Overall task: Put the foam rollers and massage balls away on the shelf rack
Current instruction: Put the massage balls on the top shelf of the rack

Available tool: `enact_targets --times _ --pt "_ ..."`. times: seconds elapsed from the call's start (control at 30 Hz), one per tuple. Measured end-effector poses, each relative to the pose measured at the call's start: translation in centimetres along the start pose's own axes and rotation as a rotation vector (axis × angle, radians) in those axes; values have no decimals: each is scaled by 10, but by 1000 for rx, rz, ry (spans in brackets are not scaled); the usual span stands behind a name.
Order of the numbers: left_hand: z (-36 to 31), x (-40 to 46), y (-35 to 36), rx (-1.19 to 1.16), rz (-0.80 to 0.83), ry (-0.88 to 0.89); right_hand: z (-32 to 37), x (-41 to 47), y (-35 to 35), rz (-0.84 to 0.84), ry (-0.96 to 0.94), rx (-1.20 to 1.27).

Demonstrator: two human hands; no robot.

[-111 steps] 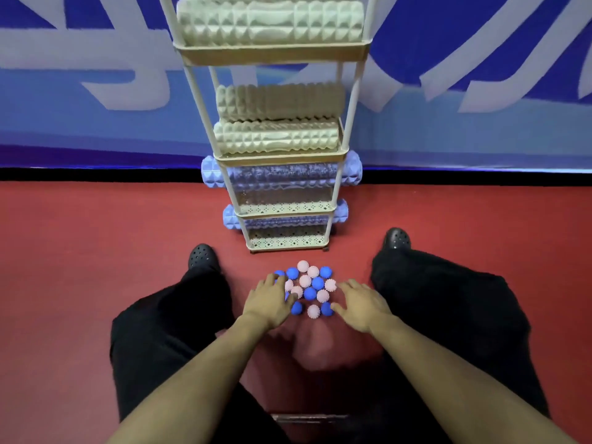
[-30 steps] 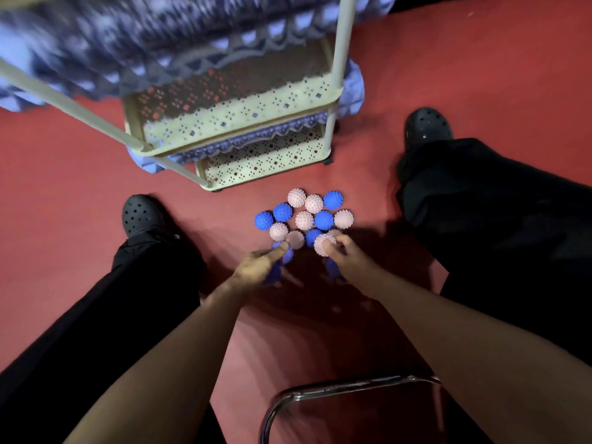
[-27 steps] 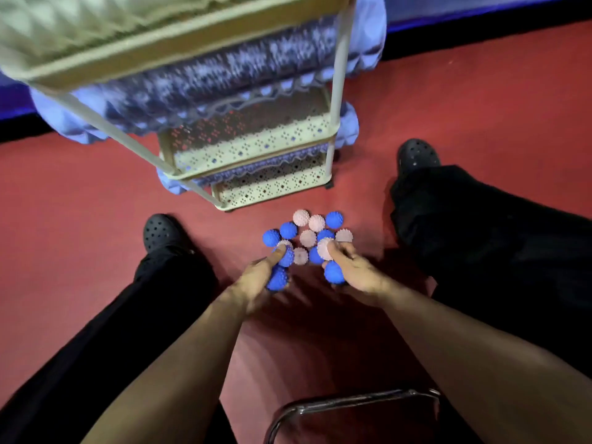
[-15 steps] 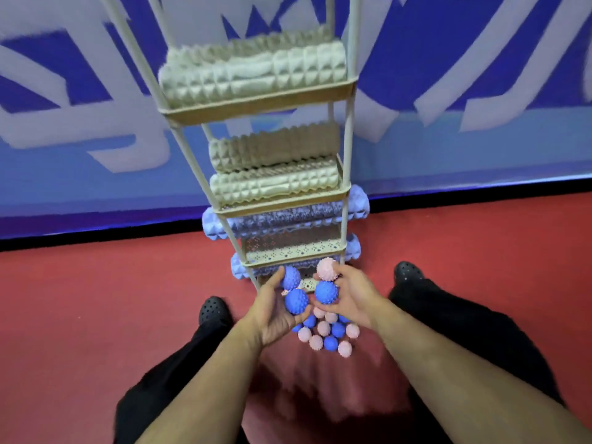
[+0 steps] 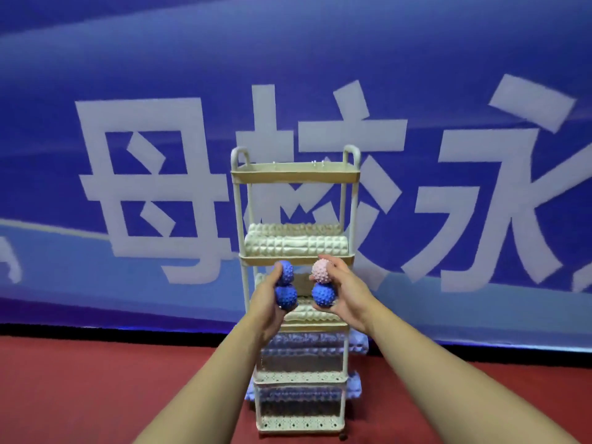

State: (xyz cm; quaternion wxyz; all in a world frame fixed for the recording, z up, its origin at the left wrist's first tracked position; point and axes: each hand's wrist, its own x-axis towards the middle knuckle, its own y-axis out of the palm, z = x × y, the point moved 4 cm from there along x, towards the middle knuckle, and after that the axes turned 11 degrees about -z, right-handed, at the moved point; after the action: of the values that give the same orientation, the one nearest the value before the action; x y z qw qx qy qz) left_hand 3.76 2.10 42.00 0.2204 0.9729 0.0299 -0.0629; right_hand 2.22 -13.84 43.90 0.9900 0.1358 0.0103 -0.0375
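Mostly done: foam rollers [image 5: 296,246] are shelved on the rack [image 5: 294,176]. Two balls are gripped in curled fingers by left hand [image 5: 272,299] and right hand [image 5: 341,294]; top tier looks unfilled.

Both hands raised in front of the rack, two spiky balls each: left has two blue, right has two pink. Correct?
Not quite. In the head view the right hand holds one pink ball over one blue ball, not two pink. The rest stands: the left hand holds two blue balls, both hands raised in front of the rack.
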Motion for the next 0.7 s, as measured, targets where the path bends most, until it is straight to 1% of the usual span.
enact_targets --times 0.13,0.23,0.33,0.43,0.53,0.6,0.7 --pt "-61 2 27 76 -38 190 62 6 13 3 -161 -101" --pt "-104 15 46 238 -76 344 107 19 19 -41 -313 -289" --pt "-151 32 65 383 -86 558 152 41 26 -75 -490 -468" --pt "-194 62 84 643 -91 780 189 72 35 -104 -678 -707" --pt "-226 95 102 1025 -160 969 216 103 45 -174 -867 -1076" --pt "-240 113 114 1187 -200 1041 227 127 50 -210 -872 -1233" --pt "-244 143 125 1398 -201 1042 228 160 55 -234 -757 -1325"
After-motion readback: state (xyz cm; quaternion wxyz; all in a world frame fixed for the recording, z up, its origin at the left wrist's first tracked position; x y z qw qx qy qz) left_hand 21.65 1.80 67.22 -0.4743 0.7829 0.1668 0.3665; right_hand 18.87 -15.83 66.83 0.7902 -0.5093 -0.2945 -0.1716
